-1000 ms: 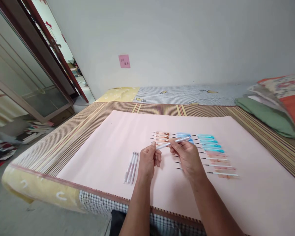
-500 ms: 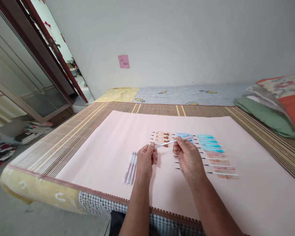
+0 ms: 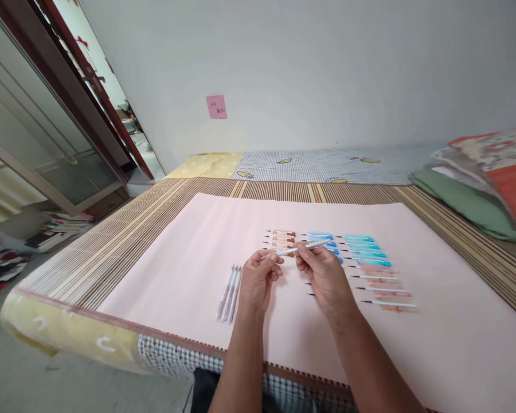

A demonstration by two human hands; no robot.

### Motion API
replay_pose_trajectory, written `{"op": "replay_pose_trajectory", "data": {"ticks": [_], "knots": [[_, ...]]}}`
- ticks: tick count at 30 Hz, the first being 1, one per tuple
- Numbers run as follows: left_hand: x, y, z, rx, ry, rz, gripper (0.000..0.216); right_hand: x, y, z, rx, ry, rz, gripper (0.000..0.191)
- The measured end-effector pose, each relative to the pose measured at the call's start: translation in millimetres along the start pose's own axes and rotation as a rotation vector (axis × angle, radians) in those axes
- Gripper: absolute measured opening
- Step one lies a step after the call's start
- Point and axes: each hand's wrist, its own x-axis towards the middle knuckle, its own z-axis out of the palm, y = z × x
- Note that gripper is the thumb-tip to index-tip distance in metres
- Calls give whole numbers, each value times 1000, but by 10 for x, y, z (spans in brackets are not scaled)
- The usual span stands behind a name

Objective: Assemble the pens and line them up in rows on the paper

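Note:
Both my hands hold one thin white pen level above a pale pink sheet. My left hand pinches its left end, and my right hand grips its middle. Just beyond my fingers lie rows of pens: brown-capped ones, blue-capped ones and pink-capped ones. Part of the middle rows is hidden behind my right hand. Three white pens lie side by side to the left of my left wrist.
The pink sheet covers a striped mat on a bed. Pillows and a green cushion sit at the right. A pink note sticks to the wall. Books lie on the floor by a glass door at the left.
My hands have stayed over the same spot. The pen was drawn out longer between them half a second ago; now my right hand has slid back left and the hands are closer.

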Motion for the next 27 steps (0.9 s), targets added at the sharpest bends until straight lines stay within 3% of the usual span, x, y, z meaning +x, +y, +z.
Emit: {"op": "replay_pose_trajectory", "data": {"ticks": [10, 15, 23, 27], "knots": [[-8, -54, 5, -199, -37, -49, 40, -30, -23, 41, 25, -20, 23, 37], [-5, -106, 53, -279, -60, -2, 24, -33, 4, 62, 25, -47, 8, 37], [41, -162, 58, -378, 53, -36, 11, -38, 31, 58, -33, 42, -58, 35], [51, -113, 17, -337, 96, -1, 10, -18, 29, 39, 89, 48, -29, 33]]}}
